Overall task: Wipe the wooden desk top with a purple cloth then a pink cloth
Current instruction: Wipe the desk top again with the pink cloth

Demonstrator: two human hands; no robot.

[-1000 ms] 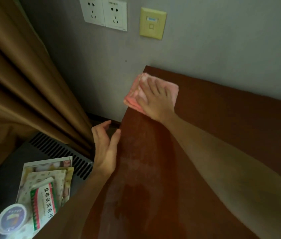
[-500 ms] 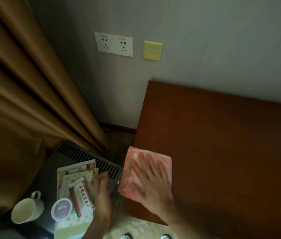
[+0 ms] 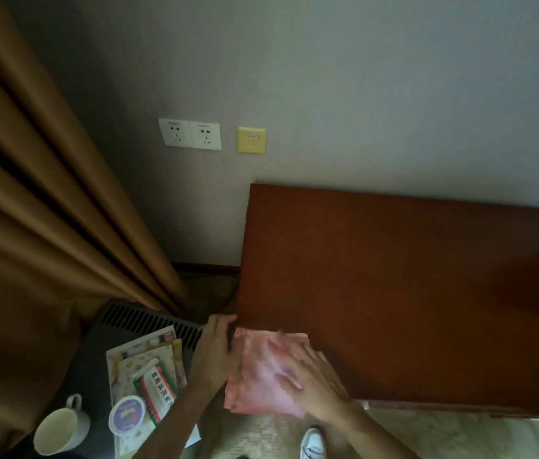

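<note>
Pink cloth [image 3: 263, 376] under right hand [image 3: 311, 382] (desk corner)

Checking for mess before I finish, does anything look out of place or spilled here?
No spill shows. The pink cloth hangs partly past the desk's front left corner under the right hand; the left hand rests beside it at the desk's edge.

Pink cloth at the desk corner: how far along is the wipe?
Done: no purple cloth in view, so that pass looks finished. In hand: the right hand presses the pink cloth flat at the near-left corner of the wooden desk top; the left hand rests at the desk's left edge. Left: possibly the right-hand stretch.
</note>
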